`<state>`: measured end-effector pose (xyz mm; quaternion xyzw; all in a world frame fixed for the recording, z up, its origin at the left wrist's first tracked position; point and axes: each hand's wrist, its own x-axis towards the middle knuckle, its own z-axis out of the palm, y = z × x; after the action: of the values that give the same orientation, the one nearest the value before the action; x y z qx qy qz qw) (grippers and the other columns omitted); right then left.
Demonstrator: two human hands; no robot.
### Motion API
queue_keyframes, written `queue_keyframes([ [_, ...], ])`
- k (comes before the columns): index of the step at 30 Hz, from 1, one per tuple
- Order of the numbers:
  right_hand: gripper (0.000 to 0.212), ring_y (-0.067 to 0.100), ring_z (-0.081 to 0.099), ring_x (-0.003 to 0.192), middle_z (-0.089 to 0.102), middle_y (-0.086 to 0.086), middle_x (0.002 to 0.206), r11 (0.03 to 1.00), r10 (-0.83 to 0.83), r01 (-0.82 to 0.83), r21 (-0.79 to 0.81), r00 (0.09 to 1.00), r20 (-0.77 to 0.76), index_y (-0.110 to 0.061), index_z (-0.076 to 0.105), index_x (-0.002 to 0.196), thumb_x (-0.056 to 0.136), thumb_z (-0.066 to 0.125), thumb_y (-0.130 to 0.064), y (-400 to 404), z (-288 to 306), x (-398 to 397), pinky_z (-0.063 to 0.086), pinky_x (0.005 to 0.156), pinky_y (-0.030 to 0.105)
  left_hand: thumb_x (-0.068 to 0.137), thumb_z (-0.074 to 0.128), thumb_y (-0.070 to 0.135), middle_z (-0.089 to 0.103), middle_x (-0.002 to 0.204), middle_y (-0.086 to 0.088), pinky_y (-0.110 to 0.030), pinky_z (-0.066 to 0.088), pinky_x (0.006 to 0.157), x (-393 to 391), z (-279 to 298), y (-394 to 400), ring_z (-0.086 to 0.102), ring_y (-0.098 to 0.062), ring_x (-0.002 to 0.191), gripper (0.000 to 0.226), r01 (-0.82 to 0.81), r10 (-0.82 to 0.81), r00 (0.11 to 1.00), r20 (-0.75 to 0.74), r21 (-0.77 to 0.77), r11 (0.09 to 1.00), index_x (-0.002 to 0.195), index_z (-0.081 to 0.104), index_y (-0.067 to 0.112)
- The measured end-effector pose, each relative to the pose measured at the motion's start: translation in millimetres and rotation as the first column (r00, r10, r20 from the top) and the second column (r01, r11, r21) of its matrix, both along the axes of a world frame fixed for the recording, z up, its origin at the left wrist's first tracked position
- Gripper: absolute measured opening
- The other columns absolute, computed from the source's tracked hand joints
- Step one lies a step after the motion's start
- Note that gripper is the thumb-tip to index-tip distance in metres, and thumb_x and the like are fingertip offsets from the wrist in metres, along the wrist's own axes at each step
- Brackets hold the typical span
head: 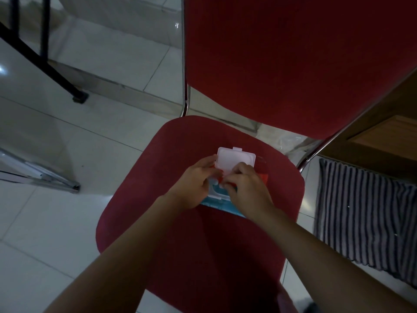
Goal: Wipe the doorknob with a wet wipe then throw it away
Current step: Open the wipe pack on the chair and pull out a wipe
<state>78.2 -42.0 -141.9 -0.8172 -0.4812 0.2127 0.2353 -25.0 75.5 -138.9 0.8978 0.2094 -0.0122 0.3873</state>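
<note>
A pack of wet wipes (222, 205), blue and red, lies on the red seat of a chair (180, 245). Its white plastic lid (234, 160) is flipped up and stands open. My left hand (194, 181) grips the pack at its left side, fingers by the lid hinge. My right hand (244, 184) pinches at the opening under the lid; whether a wipe is between its fingers is hidden. The doorknob is not in view.
The chair's red backrest (293, 53) rises behind the seat on chrome tubes. A striped cloth (365, 215) lies on the floor at the right, below a wooden cabinet (388, 134). Black table legs (45, 59) stand at the far left on white tiles.
</note>
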Motion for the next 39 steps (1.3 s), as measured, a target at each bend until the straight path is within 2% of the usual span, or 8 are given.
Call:
queue_keyframes([
  [6,0.009,0.001,0.052,0.079,0.05,-0.001,0.095,0.951,-0.263,0.308,0.038,0.865,-0.428,-0.012,0.068,0.083,0.084,0.061,-0.007,1,12,10,0.041,0.07,0.001,0.084,0.042,-0.013,0.042,0.142,-0.014,0.013,0.018,0.086,1,1,-1,0.045,-0.018,0.125,0.037,-0.022,0.021,0.999,-0.033,-0.034,0.999,0.112,0.063,-0.001],
  [10,0.024,0.008,0.059,0.079,0.06,-0.001,0.09,0.894,-0.338,0.449,-0.003,0.669,-0.662,-0.024,0.065,0.072,0.085,0.057,-0.006,-6,23,23,0.049,0.071,0.015,0.084,0.041,-0.01,0.037,0.146,-0.01,0.005,0.016,0.096,2,-2,-1,0.041,-0.019,0.131,0.04,-0.003,0.002,0.997,-0.082,-0.016,1.0,0.116,0.061,0.003],
  [15,0.022,0.017,0.055,0.079,0.061,0.0,0.083,0.797,-0.296,0.593,-0.112,0.221,-0.929,-0.022,0.064,0.077,0.09,0.051,-0.009,-10,33,37,0.047,0.07,0.033,0.085,0.041,-0.008,0.035,0.147,-0.005,-0.009,0.023,0.101,3,-2,-4,0.038,-0.016,0.132,0.039,0.003,-0.003,0.995,-0.096,0.0,1.0,0.114,0.061,0.008],
  [18,0.022,0.018,0.057,0.077,0.062,0.002,0.084,0.792,-0.256,0.596,-0.131,0.129,-0.958,-0.018,0.06,0.078,0.093,0.045,-0.012,-13,38,43,0.048,0.068,0.034,0.083,0.041,-0.01,0.037,0.145,-0.003,-0.011,0.024,0.103,3,-2,-4,0.038,-0.014,0.133,0.042,-0.007,0.005,0.996,-0.091,-0.026,1.0,0.113,0.062,0.009],
  [23,0.025,0.014,0.056,0.068,0.06,-0.001,0.077,0.691,-0.392,0.693,-0.206,0.12,-0.912,-0.016,0.059,0.073,0.092,0.045,-0.006,-17,38,48,0.043,0.062,0.031,0.085,0.042,-0.01,0.05,0.135,-0.007,-0.01,0.03,0.098,6,4,-2,0.046,-0.009,0.121,0.041,-0.066,0.062,0.997,-0.051,-0.082,0.994,0.119,0.059,0.007],
  [28,0.015,0.0,0.052,0.077,0.059,-0.012,0.086,0.734,-0.59,0.639,-0.23,0.432,-0.681,-0.017,0.064,0.096,0.087,0.056,-0.009,-20,29,48,0.045,0.064,0.011,0.088,0.057,0.012,0.056,0.127,-0.006,-0.021,0.043,0.093,9,2,-7,0.057,-0.018,0.112,0.042,-0.199,0.193,0.979,-0.064,-0.108,0.974,0.129,0.047,0.012],
  [31,0.035,0.001,0.054,0.081,0.059,-0.006,0.098,0.81,-0.541,0.518,-0.274,0.481,-0.69,-0.022,0.057,0.116,0.084,0.056,-0.006,-21,24,49,0.042,0.064,0.018,0.08,0.066,0.017,0.051,0.132,-0.001,-0.032,0.047,0.093,10,-1,-17,0.055,-0.018,0.113,0.057,-0.242,0.237,0.966,-0.107,-0.037,0.97,0.132,0.042,0.017],
  [39,0.036,0.011,0.058,0.08,0.067,-0.005,0.084,0.814,-0.435,0.564,-0.14,0.432,-0.79,-0.021,0.069,0.072,0.082,0.048,0.007,-32,26,48,0.044,0.075,0.024,0.079,0.068,0.021,0.045,0.141,-0.002,-0.042,0.044,0.102,8,-4,-29,0.048,-0.017,0.124,0.082,-0.316,0.305,0.947,-0.102,-0.131,0.94,0.144,0.018,0.02],
])
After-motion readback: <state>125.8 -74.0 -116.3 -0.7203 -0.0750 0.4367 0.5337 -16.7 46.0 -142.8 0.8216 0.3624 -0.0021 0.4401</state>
